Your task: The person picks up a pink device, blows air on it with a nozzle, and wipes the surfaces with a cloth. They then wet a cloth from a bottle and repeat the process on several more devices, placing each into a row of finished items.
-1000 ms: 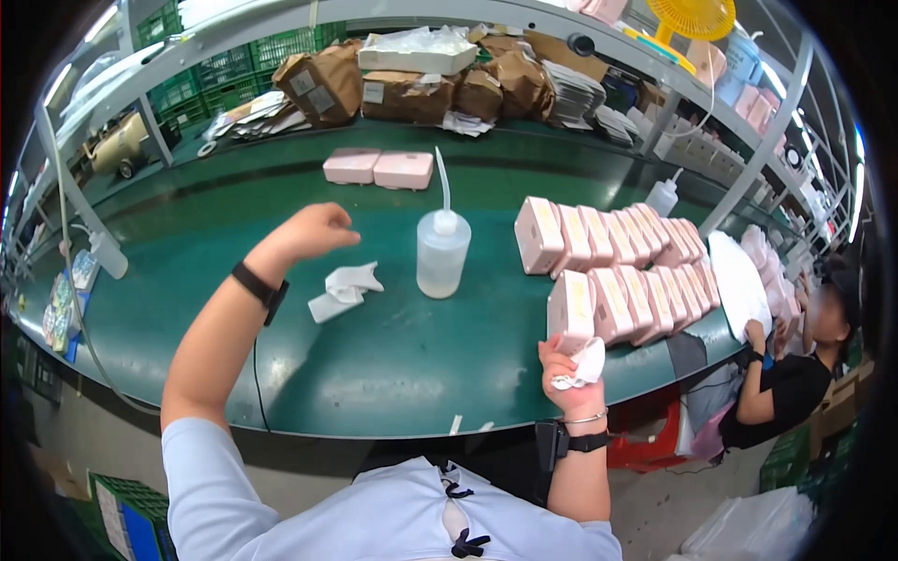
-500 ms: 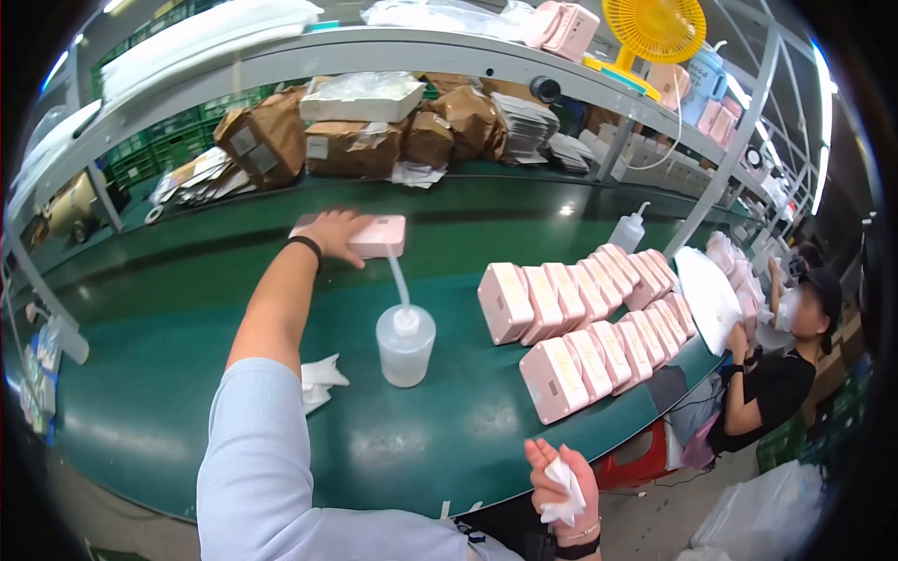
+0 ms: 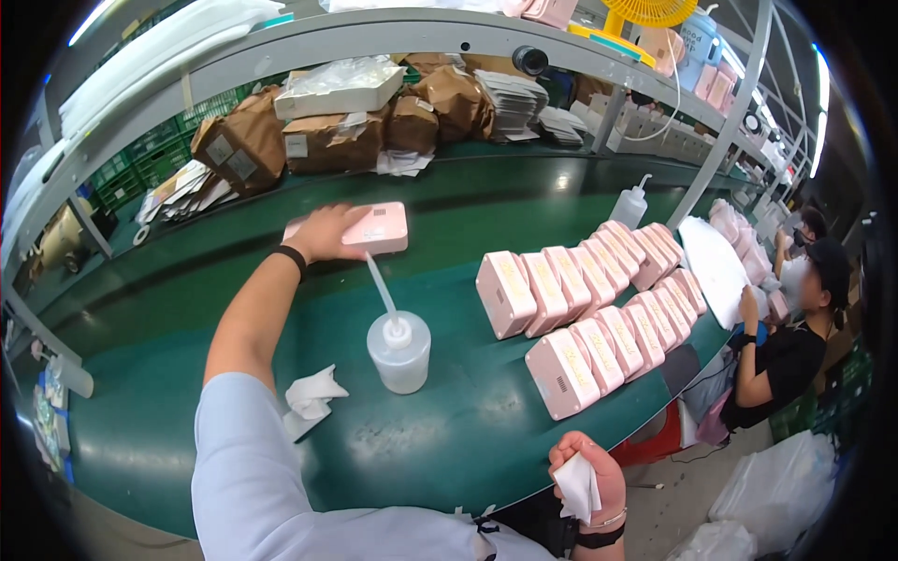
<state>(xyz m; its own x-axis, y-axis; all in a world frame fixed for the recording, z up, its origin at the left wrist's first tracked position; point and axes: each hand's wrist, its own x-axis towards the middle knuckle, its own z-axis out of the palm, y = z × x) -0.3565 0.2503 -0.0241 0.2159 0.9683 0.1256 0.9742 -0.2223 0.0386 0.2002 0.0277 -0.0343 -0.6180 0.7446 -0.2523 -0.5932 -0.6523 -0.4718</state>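
My left hand (image 3: 325,234) reaches to the far side and grips the left end of a pink plastic case (image 3: 386,224) lying flat on the green belt. Low at the right, my right hand (image 3: 608,486) is closed around a folded white wipe (image 3: 577,488). A translucent squeeze bottle (image 3: 400,360) with a long angled spout stands between my arms; its tip comes close to the case. Beside my left forearm lies a crumpled white wipe (image 3: 315,391). To the right, several pink cases (image 3: 563,376) stand on edge in two rows.
A second squeeze bottle (image 3: 630,204) stands behind the rows. Brown paper parcels (image 3: 337,140) sit under the metal shelf (image 3: 374,47). On the right, a person in black (image 3: 786,365) works by a white sheet (image 3: 711,271). A slanted metal post (image 3: 730,122) rises at the back right.
My head view has shifted slightly. My left hand's fingers, spread over the case before, now curl closer around it. My right hand has closed more tightly on the wipe.
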